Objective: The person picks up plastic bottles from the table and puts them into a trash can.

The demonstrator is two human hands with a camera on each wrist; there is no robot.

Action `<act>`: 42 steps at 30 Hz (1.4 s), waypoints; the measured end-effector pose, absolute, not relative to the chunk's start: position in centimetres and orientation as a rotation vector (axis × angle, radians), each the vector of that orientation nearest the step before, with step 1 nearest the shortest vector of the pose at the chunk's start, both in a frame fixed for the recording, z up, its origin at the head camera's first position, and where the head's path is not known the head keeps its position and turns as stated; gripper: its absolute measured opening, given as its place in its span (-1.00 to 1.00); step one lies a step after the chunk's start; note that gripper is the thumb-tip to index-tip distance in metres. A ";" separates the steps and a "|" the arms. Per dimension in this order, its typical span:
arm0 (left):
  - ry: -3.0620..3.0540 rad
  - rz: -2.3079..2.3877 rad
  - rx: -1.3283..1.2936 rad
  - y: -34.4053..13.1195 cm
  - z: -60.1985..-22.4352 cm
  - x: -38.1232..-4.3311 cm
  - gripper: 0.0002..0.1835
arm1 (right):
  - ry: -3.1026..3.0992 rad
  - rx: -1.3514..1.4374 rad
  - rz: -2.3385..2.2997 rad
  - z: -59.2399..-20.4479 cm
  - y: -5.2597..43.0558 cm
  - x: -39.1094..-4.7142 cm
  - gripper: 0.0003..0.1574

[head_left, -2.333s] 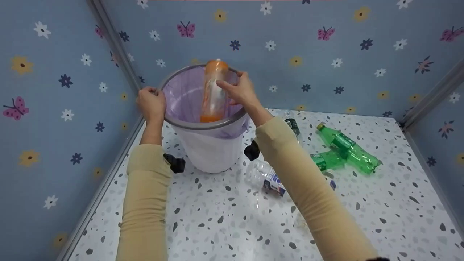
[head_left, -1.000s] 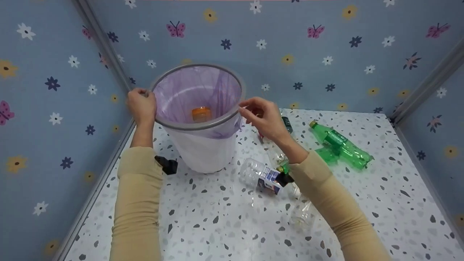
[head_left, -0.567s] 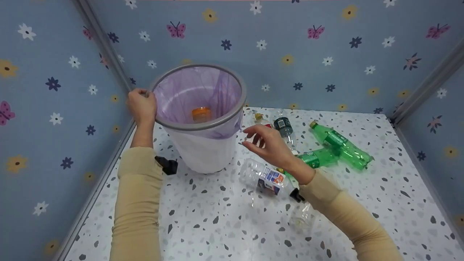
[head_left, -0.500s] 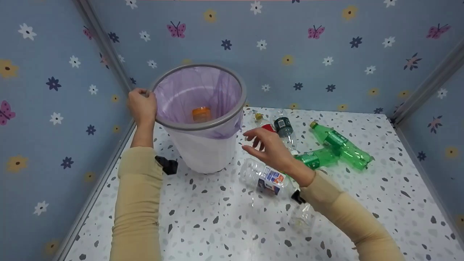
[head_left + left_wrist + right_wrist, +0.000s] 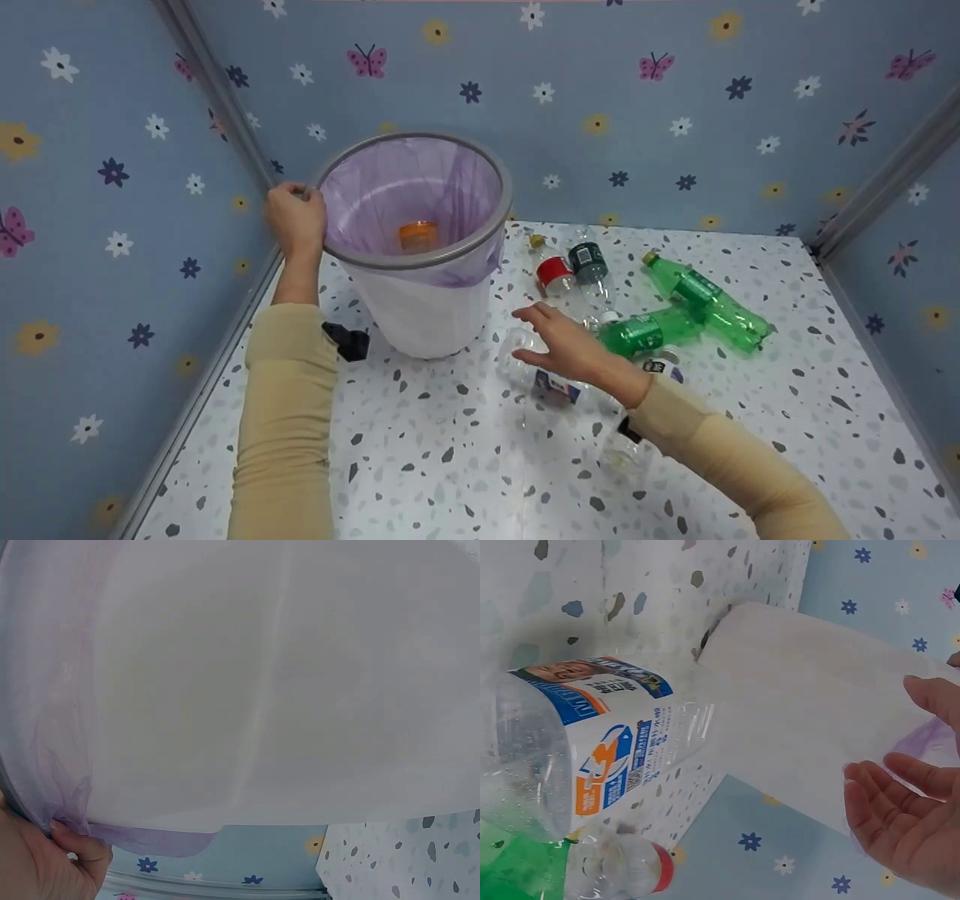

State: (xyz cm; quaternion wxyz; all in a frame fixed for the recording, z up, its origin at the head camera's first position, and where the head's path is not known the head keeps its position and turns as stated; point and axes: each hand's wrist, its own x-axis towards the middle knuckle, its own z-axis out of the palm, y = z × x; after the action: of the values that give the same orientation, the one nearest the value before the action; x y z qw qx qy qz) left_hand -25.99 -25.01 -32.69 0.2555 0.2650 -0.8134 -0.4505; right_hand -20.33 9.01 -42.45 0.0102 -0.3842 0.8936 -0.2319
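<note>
A white trash bin point(image 5: 427, 315) with a grey rim and purple liner bag point(image 5: 375, 191) stands at the left of the head view. Down inside it shows the orange end of a bottle point(image 5: 418, 235). My left hand point(image 5: 298, 217) grips the rim on its left side; in the left wrist view, thumb and finger pinch the liner's edge point(image 5: 71, 802). My right hand point(image 5: 566, 345), holding nothing, hovers with fingers spread over a clear plastic bottle point(image 5: 559, 386) with a blue, white and orange label point(image 5: 604, 735), and partly covers it in the head view.
Beyond the right hand lie a red-labelled bottle point(image 5: 553, 271), a dark-labelled bottle point(image 5: 587, 259) and green bottles point(image 5: 712, 300). A purple-labelled bottle point(image 5: 664, 366) and another clear bottle point(image 5: 626, 454) lie by the right sleeve. Patterned walls point(image 5: 585, 150) border the speckled surface point(image 5: 450, 450).
The orange-ended bottle has gone from my right hand down into the bin. That hand has since moved right and toward me, over the clear bottle. My left hand still grips the rim.
</note>
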 end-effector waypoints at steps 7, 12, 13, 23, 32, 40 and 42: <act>-2.218 -1.227 0.735 -25.0 -32.7 -26.0 -0.71 | 2.784 -1.098 -0.484 -44.4 9.9 -20.3 -0.19; -2.230 -1.223 0.739 -25.0 -32.6 -26.0 -0.70 | 2.779 -1.037 -0.416 -45.3 10.6 -20.4 -0.12; -2.233 -1.225 0.742 -25.0 -32.6 -26.0 -0.70 | 2.783 -1.034 -0.411 -45.5 10.7 -20.4 -0.11; -2.225 -1.251 0.732 -25.0 -32.6 -25.8 -0.71 | 2.765 -0.868 -0.291 -47.1 11.6 -20.4 0.00; -2.224 -1.238 0.728 -25.0 -32.7 -25.9 -0.71 | 2.745 -0.774 -0.304 -47.9 12.6 -20.1 0.07; -2.233 -1.234 0.736 -24.9 -32.6 -25.8 -0.70 | 2.724 -0.756 -0.303 -48.7 13.3 -19.9 0.17; -2.228 -1.230 0.731 -25.0 -32.6 -25.9 -0.71 | 2.727 -0.772 -0.310 -48.9 13.4 -19.9 0.19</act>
State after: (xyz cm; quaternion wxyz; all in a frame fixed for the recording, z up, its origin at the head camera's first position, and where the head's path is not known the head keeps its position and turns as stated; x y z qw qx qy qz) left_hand -25.88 -24.99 -32.60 0.2441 0.2677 -0.8160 -0.4505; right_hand -19.89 13.42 -48.94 0.1447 -0.2681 0.9464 -0.1077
